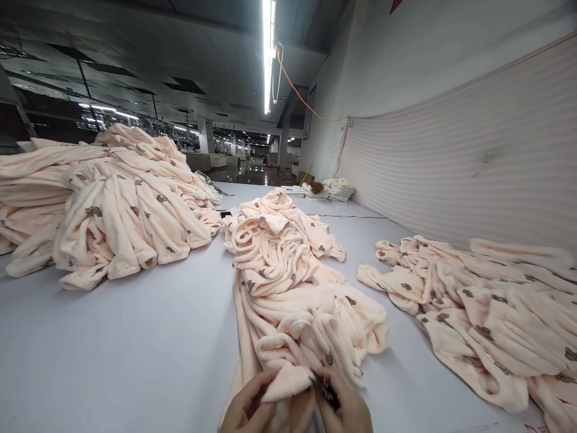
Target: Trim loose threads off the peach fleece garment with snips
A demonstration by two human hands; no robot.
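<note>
Fingers of the left hand [247, 408] pinch a flap of pink cloth [288, 383]; those of the right hand [346, 404] curl round a small dark tool [326, 392] at its edge. The step, I judge, is close edge work, calling next for a steady hold. The cloth lies on the pale table [157, 355], between two heaps, left [126, 210] and right [491, 307].
</note>
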